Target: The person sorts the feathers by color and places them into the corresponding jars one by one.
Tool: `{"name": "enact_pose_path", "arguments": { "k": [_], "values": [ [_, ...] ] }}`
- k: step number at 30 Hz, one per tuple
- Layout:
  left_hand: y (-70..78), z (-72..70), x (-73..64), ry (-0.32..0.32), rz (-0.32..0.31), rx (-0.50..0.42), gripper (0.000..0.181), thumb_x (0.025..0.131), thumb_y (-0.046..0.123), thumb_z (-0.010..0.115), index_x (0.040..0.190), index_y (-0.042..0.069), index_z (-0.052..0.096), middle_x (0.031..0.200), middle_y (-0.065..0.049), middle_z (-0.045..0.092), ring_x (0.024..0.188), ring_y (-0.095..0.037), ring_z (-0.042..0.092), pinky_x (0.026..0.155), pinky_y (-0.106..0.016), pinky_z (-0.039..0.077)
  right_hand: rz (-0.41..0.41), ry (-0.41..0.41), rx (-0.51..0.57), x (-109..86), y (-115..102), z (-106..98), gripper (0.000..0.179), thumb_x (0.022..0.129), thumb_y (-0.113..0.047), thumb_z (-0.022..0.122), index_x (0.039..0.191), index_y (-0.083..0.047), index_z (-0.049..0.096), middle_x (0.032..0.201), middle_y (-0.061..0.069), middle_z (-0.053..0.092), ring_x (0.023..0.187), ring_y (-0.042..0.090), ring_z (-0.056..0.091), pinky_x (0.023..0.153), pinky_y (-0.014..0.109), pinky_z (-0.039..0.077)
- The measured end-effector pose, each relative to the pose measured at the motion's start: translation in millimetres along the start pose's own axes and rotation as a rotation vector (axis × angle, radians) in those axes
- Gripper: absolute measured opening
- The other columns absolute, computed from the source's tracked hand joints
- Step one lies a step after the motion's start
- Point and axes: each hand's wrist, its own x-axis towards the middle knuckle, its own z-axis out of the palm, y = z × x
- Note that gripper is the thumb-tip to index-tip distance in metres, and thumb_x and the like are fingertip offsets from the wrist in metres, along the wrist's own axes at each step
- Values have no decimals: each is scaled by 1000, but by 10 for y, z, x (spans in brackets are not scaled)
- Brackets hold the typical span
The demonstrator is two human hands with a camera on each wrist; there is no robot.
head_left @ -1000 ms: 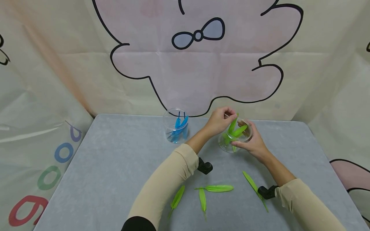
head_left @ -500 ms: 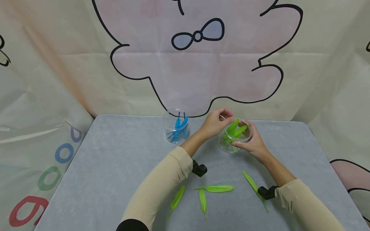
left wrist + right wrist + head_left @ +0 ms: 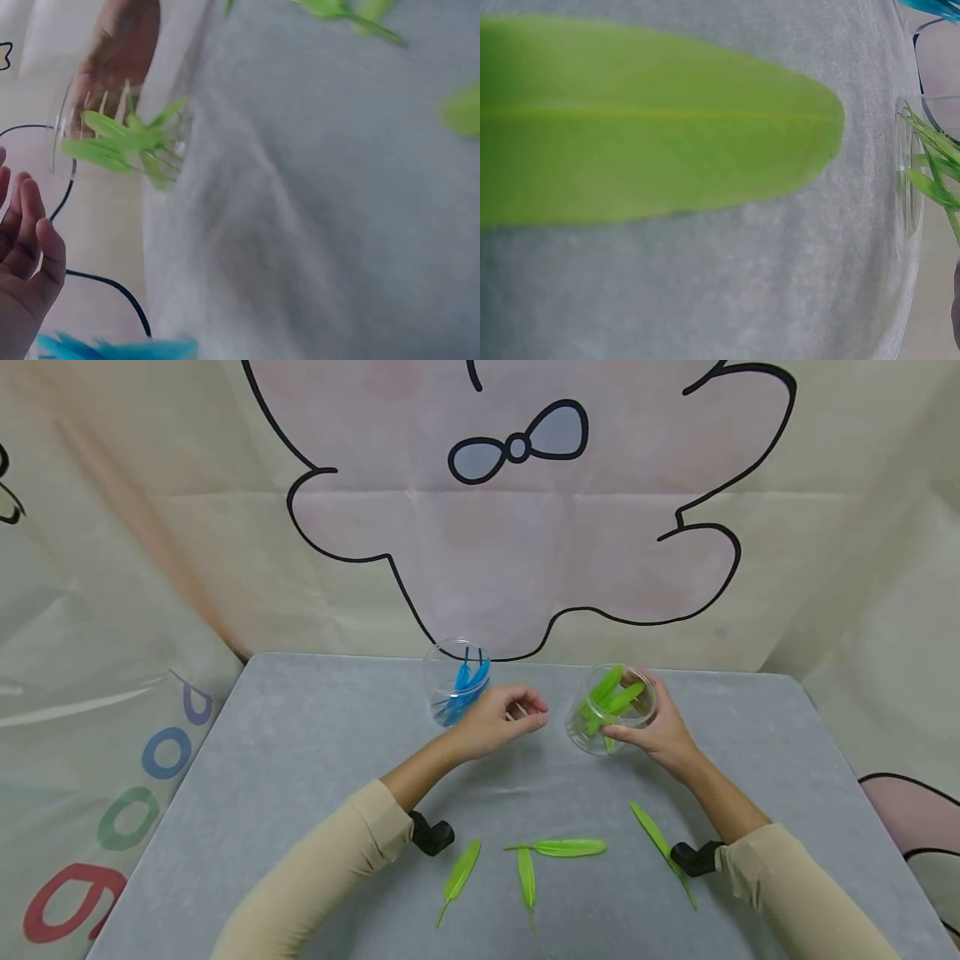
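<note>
My right hand grips a clear plastic cup from its right side, thumb in front and fingers behind. Several green feathers stand in that cup. Between the two cups is my left hand, its fingers loosely bent with nothing in them. In the left wrist view the left hand shows its bent, unoccupied fingers, apart from the cup of feathers. One green feather fills much of the right wrist view, lying on the table below the right wrist.
A second clear cup with blue feathers stands left of the left hand. Loose green feathers lie nearer the front: one at left, two meeting in the middle, one horizontal and one lengthwise, and one at right.
My left hand has left the green feathers' cup, having let go of a feather there, and moved left and toward me. My right hand has kept its grip on the cup.
</note>
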Motion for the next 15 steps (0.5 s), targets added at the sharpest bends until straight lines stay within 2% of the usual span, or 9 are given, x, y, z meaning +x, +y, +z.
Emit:
{"name": "enact_pose_path", "arguments": {
  "k": [9, 15],
  "values": [
    [-218, -75, -389, -154, 27, 16, 20, 95, 13, 68, 109, -1, 71, 95, -3, 70, 82, -12, 62, 73, -26, 53, -22, 14, 14, -23, 23, -19, 95, 78, 2, 82, 152, -8, 25, 146, 15, 37, 130, 20, 39, 98, 18, 40],
    [-384, -80, -668, -266, -30, -5, 24, 93, 11, 70, 112, -4, 70, 93, -1, 72, 80, -14, 63, 72, -26, 53, -19, 9, -11, -9, 19, -13, 96, 79, -1, 83, 154, -9, 24, 147, 14, 37, 132, 24, 38, 90, 17, 44]
  ]
}}
